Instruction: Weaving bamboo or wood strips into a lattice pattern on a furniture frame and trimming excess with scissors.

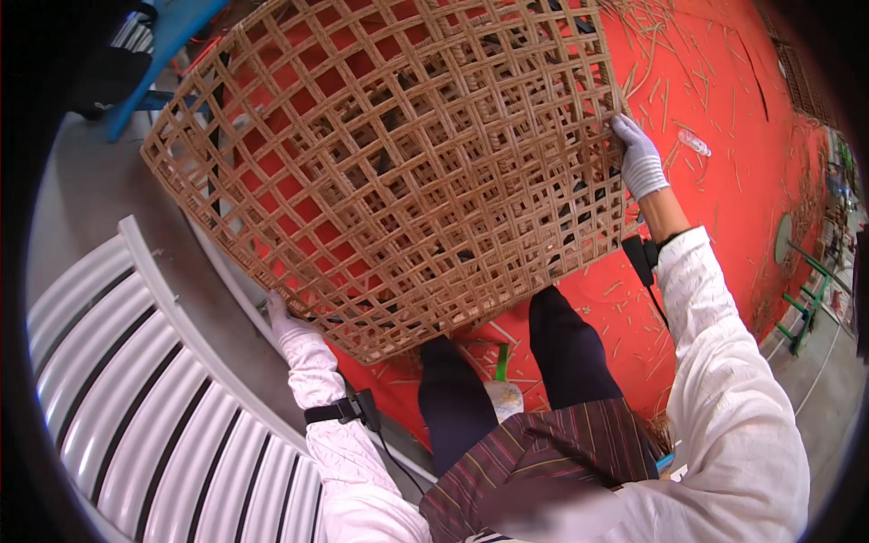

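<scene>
A large open-weave rattan lattice panel (425,181) spreads before me, tilted, its lower corner near my knees. My right hand (639,156), in a pale glove with a striped cuff, grips the panel's right edge. At the lower left edge, my left hand (284,319) is closed on the rim, its fingers partly hidden by the weave. Through the gaps, more woven rattan shows beneath or behind, but I cannot tell whether it is a separate piece. Dark straps with small devices and cables sit on both of my wrists.
Loose rattan strips litter the red floor covering (715,208). A white slatted bench (172,380) stands close on my left, with a blue frame (163,68) beyond it. A small clear bottle (694,142) lies at right, and a green metal frame (804,303) stands farther right.
</scene>
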A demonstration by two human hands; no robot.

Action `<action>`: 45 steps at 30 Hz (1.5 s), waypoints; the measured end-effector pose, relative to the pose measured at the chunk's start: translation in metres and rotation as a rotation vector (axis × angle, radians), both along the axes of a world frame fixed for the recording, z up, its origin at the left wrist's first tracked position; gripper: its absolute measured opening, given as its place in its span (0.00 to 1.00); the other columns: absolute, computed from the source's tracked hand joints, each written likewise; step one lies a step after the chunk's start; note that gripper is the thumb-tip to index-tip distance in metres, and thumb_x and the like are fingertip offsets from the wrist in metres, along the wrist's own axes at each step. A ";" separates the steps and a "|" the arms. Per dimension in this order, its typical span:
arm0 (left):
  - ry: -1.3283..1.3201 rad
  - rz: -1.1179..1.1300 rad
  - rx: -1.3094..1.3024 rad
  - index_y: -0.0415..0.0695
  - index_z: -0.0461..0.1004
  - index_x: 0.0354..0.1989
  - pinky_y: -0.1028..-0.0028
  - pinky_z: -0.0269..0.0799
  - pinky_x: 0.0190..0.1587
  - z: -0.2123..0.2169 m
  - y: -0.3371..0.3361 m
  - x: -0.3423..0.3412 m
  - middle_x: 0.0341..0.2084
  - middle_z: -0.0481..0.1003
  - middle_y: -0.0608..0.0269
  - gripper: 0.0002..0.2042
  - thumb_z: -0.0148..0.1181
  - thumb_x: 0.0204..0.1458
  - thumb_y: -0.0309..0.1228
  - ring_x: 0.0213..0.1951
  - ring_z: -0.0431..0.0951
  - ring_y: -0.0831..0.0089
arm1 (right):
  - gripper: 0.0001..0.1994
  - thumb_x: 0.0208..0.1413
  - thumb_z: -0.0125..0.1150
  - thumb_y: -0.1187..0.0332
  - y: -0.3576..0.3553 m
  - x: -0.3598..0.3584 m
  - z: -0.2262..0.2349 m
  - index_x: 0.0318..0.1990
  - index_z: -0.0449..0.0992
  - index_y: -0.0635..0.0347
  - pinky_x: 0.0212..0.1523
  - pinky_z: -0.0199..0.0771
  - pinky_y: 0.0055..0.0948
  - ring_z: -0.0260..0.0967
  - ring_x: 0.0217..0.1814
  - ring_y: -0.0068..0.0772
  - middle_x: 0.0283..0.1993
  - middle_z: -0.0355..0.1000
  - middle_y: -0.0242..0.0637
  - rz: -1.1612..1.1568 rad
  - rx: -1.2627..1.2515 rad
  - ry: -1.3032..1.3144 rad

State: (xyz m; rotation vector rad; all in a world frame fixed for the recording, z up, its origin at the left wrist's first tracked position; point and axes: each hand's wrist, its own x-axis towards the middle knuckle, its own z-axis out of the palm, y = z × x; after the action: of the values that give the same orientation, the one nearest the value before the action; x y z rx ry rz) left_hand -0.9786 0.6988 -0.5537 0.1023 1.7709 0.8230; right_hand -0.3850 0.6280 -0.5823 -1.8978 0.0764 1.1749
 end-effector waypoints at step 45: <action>0.600 0.170 0.164 0.49 0.73 0.50 0.81 0.68 0.33 0.010 -0.060 -0.025 0.36 0.75 0.71 0.16 0.60 0.52 0.33 0.33 0.71 0.82 | 0.13 0.45 0.51 0.76 -0.006 -0.026 0.069 0.42 0.68 0.59 0.57 0.62 0.46 0.65 0.50 0.44 0.46 0.68 0.38 -0.061 -0.381 0.545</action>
State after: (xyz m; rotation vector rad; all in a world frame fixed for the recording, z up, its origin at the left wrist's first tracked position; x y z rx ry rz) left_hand -1.0032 0.6386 -0.5434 0.3397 2.2907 1.1422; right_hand -0.4108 0.6218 -0.5132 -1.8148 0.6914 1.6966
